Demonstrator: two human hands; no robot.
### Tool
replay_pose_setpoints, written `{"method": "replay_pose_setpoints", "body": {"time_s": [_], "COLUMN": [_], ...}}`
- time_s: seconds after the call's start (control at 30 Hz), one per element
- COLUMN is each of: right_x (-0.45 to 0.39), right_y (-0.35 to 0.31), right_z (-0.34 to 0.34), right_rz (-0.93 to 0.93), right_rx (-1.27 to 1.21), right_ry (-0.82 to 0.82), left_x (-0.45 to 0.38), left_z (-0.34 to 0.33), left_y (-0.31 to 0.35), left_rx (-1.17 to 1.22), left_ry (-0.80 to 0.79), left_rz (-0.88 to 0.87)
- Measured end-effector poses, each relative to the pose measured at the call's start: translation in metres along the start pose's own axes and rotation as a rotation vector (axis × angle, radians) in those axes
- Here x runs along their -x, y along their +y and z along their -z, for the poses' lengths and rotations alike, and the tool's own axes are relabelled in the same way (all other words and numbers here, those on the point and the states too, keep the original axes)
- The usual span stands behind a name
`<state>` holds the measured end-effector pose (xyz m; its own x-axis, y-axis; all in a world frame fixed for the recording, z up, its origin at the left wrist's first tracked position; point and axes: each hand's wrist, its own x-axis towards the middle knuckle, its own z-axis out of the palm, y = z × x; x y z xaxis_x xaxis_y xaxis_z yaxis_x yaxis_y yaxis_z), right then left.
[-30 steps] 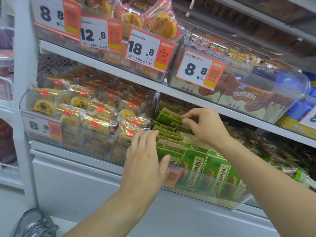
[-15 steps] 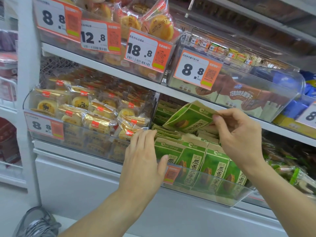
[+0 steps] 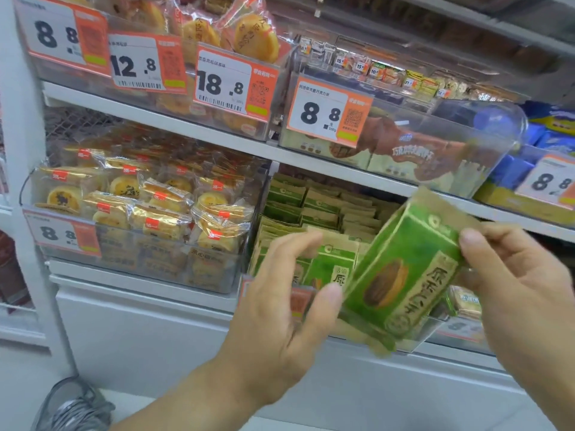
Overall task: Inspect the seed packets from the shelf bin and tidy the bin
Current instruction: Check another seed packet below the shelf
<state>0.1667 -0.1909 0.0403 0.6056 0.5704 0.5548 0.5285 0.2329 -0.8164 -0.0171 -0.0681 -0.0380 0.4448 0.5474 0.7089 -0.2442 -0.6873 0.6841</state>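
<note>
The right hand (image 3: 522,284) pinches a green seed packet (image 3: 404,275) by its upper right edge, thumb on the front and fingers curled behind, holding it tilted in front of the clear plastic shelf bin (image 3: 417,340). The packet is a flat paper pouch with tan kraft edges, a printed brown oval seed in the middle and a column of large characters down its right side. The left hand (image 3: 280,309) is just beside the packet's lower left edge, fingers spread and relaxed, thumb close to or brushing the paper; whether it actually touches cannot be told. Behind both hands, the bin holds more of the same green packets (image 3: 311,206) standing upright in close rows, their folded tan tops showing.

In the bin to the left lie round golden pastries (image 3: 161,209), each in crinkled clear wrap with a small red label. On the shelf above, orange-and-white price tags (image 3: 230,85) hang on the fronts of transparent bins. A grey woven shoe (image 3: 71,405) shows at the lower left on the floor.
</note>
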Motion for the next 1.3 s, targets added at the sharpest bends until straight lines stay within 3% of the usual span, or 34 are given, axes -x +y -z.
{"method": "replay_pose_setpoints", "body": {"time_s": [0.13, 0.23, 0.37, 0.47, 0.67, 0.77, 0.83, 0.97, 1.07, 1.2, 1.3], "right_x": [0.035, 0.056, 0.075, 0.08, 0.069, 0.07, 0.073, 0.08, 0.085, 0.092, 0.093], "right_y": [0.037, 0.068, 0.09, 0.096, 0.1, 0.1, 0.099, 0.098, 0.098, 0.093, 0.084], "right_z": [0.0, 0.001, 0.005, 0.01, 0.021, 0.024, 0.026, 0.034, 0.033, 0.028, 0.025], "right_rz": [-0.254, -0.351, -0.553, -0.643, -0.627, -0.609, -0.663, -0.747, -0.735, -0.73, -0.725], "right_rx": [0.087, 0.161, 0.044, 0.011, 0.019, -0.027, -0.092, -0.094, -0.098, -0.137, -0.191], "right_ry": [-0.285, -0.389, -0.474, -0.499, -0.385, -0.381, -0.457, -0.811, -0.807, -0.747, -0.757], "left_x": [0.024, 0.041, 0.052, 0.052, 0.045, 0.046, 0.046, 0.051, 0.057, 0.063, 0.063], "left_z": [-0.028, -0.039, -0.042, -0.048, -0.052, -0.053, -0.054, -0.051, -0.042, -0.028, -0.022], "left_y": [-0.02, -0.039, -0.046, -0.044, -0.043, -0.041, -0.038, -0.036, -0.031, -0.018, -0.004], "left_rx": [0.233, 0.218, 0.241, 0.237, 0.265, 0.269, 0.304, 0.323, 0.322, 0.328, 0.275], "left_ry": [-0.371, -0.413, -0.407, -0.433, -0.57, -0.521, -0.456, -0.32, -0.32, -0.59, -0.537], "left_rz": [0.564, 0.644, 0.797, 0.836, 0.95, 0.958, 0.95, 0.922, 0.96, 1.016, 0.986]}}
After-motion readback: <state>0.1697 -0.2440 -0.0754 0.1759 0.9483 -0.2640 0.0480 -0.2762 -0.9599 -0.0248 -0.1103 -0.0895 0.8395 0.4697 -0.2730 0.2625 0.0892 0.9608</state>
